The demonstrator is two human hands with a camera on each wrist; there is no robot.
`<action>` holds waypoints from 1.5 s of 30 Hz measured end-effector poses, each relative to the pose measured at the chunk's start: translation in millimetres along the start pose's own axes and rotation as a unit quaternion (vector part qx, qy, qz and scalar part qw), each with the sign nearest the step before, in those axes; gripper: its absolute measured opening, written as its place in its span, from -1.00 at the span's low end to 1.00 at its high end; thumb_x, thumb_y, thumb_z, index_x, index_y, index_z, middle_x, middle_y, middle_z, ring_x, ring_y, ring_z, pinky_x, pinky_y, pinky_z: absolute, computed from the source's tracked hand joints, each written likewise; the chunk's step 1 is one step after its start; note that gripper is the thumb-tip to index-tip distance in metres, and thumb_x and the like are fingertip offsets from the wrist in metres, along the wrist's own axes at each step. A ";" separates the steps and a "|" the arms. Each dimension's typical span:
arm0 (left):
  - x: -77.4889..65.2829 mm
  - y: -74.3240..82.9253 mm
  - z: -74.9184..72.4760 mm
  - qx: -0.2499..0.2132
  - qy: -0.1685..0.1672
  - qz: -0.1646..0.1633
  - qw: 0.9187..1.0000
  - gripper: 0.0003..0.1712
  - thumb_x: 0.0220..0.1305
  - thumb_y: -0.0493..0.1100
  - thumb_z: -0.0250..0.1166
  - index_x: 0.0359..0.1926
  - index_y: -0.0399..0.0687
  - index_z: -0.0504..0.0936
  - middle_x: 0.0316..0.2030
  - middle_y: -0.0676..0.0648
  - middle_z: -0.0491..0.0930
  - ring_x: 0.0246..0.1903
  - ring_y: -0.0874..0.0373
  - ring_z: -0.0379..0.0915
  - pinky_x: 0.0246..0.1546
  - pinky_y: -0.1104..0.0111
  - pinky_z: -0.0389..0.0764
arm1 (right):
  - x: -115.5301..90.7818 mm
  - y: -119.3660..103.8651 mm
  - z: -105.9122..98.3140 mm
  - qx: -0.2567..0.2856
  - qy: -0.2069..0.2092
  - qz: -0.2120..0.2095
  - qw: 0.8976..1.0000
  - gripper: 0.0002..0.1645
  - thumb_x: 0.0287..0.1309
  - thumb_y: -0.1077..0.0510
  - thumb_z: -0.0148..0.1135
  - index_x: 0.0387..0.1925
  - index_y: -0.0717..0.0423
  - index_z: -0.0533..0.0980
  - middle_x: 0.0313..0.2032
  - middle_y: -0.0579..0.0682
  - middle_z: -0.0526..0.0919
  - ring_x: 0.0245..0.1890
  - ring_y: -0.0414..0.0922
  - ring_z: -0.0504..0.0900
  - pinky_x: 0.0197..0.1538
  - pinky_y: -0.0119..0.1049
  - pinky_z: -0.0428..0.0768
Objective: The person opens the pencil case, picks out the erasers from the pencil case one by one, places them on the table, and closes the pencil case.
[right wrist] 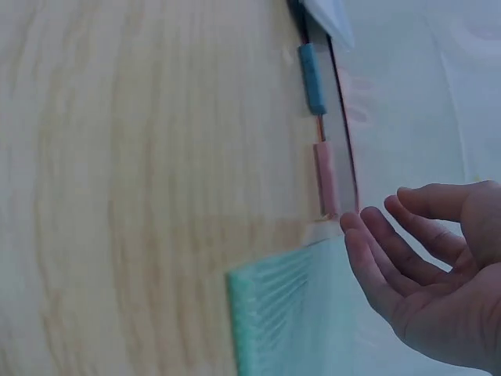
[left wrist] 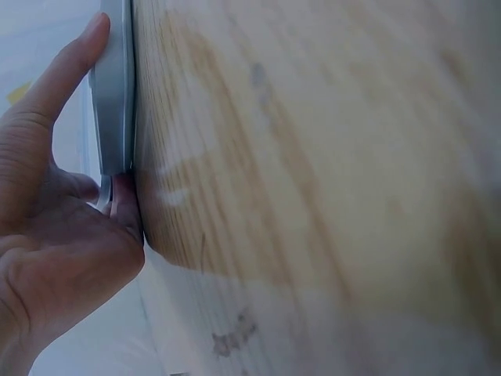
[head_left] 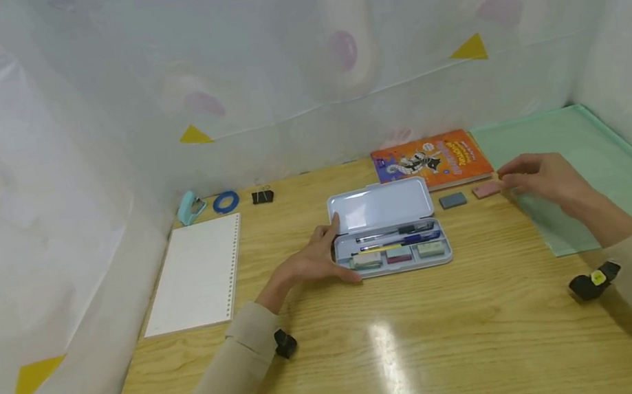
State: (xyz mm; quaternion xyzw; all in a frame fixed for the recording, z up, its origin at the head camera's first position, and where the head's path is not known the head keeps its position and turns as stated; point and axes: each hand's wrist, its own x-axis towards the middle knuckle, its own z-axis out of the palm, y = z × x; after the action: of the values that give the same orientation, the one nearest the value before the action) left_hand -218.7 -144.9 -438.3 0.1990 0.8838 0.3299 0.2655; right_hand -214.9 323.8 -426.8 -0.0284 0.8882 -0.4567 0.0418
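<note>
An open white pencil case [head_left: 380,206] lies on the table with its lid folded back. Pens [head_left: 405,240] and a thin yellow pencil [head_left: 367,251] lie in its long compartment; erasers [head_left: 430,249] fill small compartments along the front. My left hand [head_left: 314,260] holds the case's left end, thumb at the front side and fingers around behind. To the right of the case lie a blue-grey eraser [head_left: 453,200] and a pink eraser [head_left: 485,189]. My right hand [head_left: 545,181] is at the pink eraser's right end, fingers loosely bent, apart from it in the right wrist view.
Behind the erasers lies an orange book [head_left: 453,156]. A green translucent mat [head_left: 595,178] spreads under the right hand. At the left are a white notepad [head_left: 193,273], a turquoise stapler [head_left: 189,208], a blue ring [head_left: 225,202] and a black binder clip [head_left: 263,197].
</note>
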 end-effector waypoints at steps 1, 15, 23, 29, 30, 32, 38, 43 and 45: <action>-0.2 -0.5 0.2 0.001 0.002 0.000 1.000 0.61 0.00 0.23 0.64 0.67 0.16 -0.44 0.55 -0.20 -0.07 0.45 -0.07 0.04 0.54 0.06 0.08 | -2.0 -3.8 0.8 0.005 -0.001 -0.005 1.000 -0.41 0.49 -0.08 0.22 0.28 0.30 0.51 -0.04 -0.27 0.68 -0.19 -0.40 0.68 -0.10 -0.38 0.66; -0.5 -3.9 4.1 -0.014 0.016 0.000 1.000 0.62 -0.03 0.23 0.66 0.67 0.26 -0.42 0.55 -0.20 -0.03 0.45 -0.06 0.06 0.54 0.06 0.09 | -25.0 -57.2 77.7 0.004 -0.127 -0.176 0.976 -0.72 0.34 0.31 0.35 0.05 0.24 0.67 -0.04 0.13 0.75 -0.14 -0.12 0.69 -0.14 -0.35 0.65; 0.9 -1.7 6.3 -0.015 0.018 0.003 1.000 0.57 -0.07 0.22 0.68 0.69 0.35 -0.29 0.54 -0.20 0.03 0.43 -0.06 0.10 0.52 0.01 0.13 | -28.6 -63.2 96.7 -0.038 -0.150 -0.179 0.972 -0.76 0.22 0.35 0.43 -0.06 0.18 0.68 -0.18 0.00 0.72 -0.25 -0.17 0.65 -0.17 -0.34 0.65; 1.5 -1.5 4.2 -0.017 0.023 0.004 1.000 0.54 -0.06 0.21 0.68 0.69 0.35 -0.25 0.53 -0.20 0.04 0.42 -0.06 0.12 0.51 0.01 0.14 | -28.7 -68.1 101.1 -0.057 -0.142 -0.196 0.969 -0.70 0.10 0.47 0.44 -0.12 0.23 0.67 -0.19 0.05 0.71 -0.25 -0.13 0.66 -0.15 -0.29 0.70; 1.7 -1.5 3.8 -0.016 0.022 0.004 1.000 0.54 -0.06 0.21 0.68 0.69 0.35 -0.25 0.53 -0.20 0.04 0.43 -0.06 0.12 0.51 0.01 0.14 | -29.0 -69.1 101.6 -0.059 -0.140 -0.198 0.968 -0.70 0.09 0.48 0.44 -0.13 0.24 0.67 -0.19 0.05 0.71 -0.25 -0.12 0.66 -0.15 -0.29 0.70; 1.5 -2.2 3.8 -0.017 0.021 0.005 1.000 0.54 -0.06 0.21 0.69 0.69 0.35 -0.24 0.53 -0.19 0.04 0.43 -0.05 0.11 0.51 0.02 0.14 | -29.7 -70.2 103.6 -0.066 -0.136 -0.205 0.967 -0.72 0.07 0.48 0.45 -0.15 0.23 0.68 -0.20 0.04 0.71 -0.24 -0.11 0.66 -0.16 -0.29 0.70; 0.5 -3.0 4.4 -0.019 0.022 0.007 1.000 0.52 -0.06 0.21 0.69 0.69 0.33 -0.20 0.53 -0.19 0.05 0.44 -0.07 0.12 0.51 0.00 0.14 | -31.4 -70.4 107.2 -0.090 -0.102 -0.212 0.968 -0.77 0.08 0.45 0.46 -0.22 0.19 0.73 -0.22 -0.02 0.74 -0.21 -0.09 0.69 -0.18 -0.30 0.69; -0.5 -3.1 4.8 -0.023 0.021 0.007 1.000 0.51 -0.06 0.20 0.69 0.69 0.32 -0.19 0.52 -0.19 0.06 0.43 -0.07 0.12 0.52 0.00 0.14 | -31.4 -68.2 103.2 -0.087 -0.105 -0.197 0.971 -0.81 0.17 0.37 0.44 -0.18 0.14 0.74 -0.20 -0.04 0.74 -0.21 -0.14 0.68 -0.14 -0.30 0.69; -0.5 -3.2 4.6 -0.023 0.023 0.008 0.999 0.51 -0.06 0.20 0.69 0.69 0.32 -0.19 0.52 -0.18 0.07 0.43 -0.06 0.13 0.52 0.00 0.14 | -30.6 -67.6 98.4 -0.082 -0.106 -0.186 0.973 -0.83 0.23 0.33 0.41 -0.15 0.09 0.74 -0.16 -0.04 0.73 -0.18 -0.15 0.67 -0.11 -0.30 0.68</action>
State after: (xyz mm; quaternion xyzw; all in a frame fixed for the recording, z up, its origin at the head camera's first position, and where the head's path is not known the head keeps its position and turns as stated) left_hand -216.1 -145.3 -443.3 0.1924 0.8803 0.3562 0.2474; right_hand -173.8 207.7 -427.2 -0.2445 0.8923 -0.3764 0.0481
